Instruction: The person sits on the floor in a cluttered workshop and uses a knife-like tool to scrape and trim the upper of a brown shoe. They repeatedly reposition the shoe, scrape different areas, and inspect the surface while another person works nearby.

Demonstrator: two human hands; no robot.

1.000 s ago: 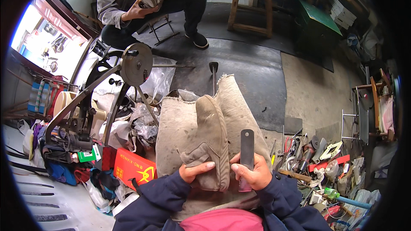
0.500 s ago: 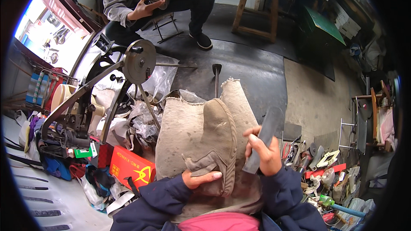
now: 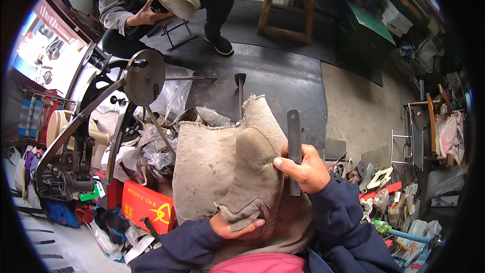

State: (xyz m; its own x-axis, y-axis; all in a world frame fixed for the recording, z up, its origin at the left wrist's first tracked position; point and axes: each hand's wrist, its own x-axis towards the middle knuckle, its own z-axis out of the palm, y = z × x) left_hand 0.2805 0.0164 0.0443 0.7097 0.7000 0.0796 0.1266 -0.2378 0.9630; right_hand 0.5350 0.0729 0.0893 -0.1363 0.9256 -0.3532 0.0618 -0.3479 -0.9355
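Observation:
A brown suede boot point(image 3: 250, 172) lies on the beige cloth point(image 3: 202, 162) over my lap, its rounded toe pointing away from me. My left hand point(image 3: 235, 226) grips its near end, with the thumb on top by the folded flap. In my right hand point(image 3: 305, 169) is a flat dark metal strip point(image 3: 294, 126) with a small hole at its far end. The strip stands to the right of the boot. My right thumb tip touches the boot's right edge, where a small pale spot shows. The fingers behind the strip are partly hidden.
At the left stands a hand-cranked sewing machine point(image 3: 145, 77) with a large wheel. A red box point(image 3: 146, 205) and plastic bags lie below it. Across from me sits a person point(image 3: 146, 0) holding a shoe point(image 3: 180, 1). Tools and scraps point(image 3: 384, 192) are piled at the right.
My right hand has moved left onto the boot's edge, and the strip has turned more upright. The boot has tilted, showing more of its toe. The seated person's shoe has turned.

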